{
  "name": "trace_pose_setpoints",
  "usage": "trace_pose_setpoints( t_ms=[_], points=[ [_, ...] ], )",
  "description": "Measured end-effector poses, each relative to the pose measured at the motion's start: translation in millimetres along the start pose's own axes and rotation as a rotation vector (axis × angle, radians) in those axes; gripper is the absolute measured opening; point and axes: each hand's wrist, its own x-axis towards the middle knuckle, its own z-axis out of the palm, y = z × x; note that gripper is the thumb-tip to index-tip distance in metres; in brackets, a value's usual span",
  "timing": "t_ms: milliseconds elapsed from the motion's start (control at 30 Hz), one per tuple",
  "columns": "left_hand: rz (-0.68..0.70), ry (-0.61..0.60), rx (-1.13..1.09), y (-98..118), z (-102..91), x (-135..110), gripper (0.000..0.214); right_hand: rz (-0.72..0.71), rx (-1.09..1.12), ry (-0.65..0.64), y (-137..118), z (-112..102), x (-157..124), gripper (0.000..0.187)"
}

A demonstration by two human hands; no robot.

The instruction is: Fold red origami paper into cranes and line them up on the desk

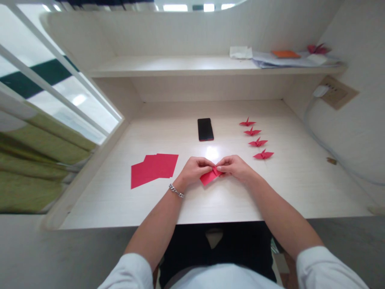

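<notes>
Between my two hands is a partly folded piece of red paper (208,177), just above or on the desk near its front edge. My left hand (195,170) pinches its upper left part with thumb and fingers. From the other side my right hand (235,167) pinches the upper right part, the two thumbs almost meeting. The fingertips cover some of the folds. To the left lie several flat red paper sheets (153,169), overlapping one another. Several folded red paper cranes stand in a column on the right, the nearest crane (263,155) closest to my right hand.
A black phone (205,129) lies on the desk (168,128) beyond my hands. Above the back runs a shelf (168,66) with papers (264,60), an orange piece (285,54) and a red folded paper (319,49). A cable (313,132) hangs from the socket (338,92) at right.
</notes>
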Motion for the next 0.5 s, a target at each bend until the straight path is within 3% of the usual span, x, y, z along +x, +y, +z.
trace_pose_setpoints(
  t_ms=[500],
  points=[
    [-0.001, 0.026, -0.110, 5.8, 0.7, -1.4, 0.018, -0.046, -0.070, 0.086, -6.4, 4.3, -6.7, 0.030]
  ],
)
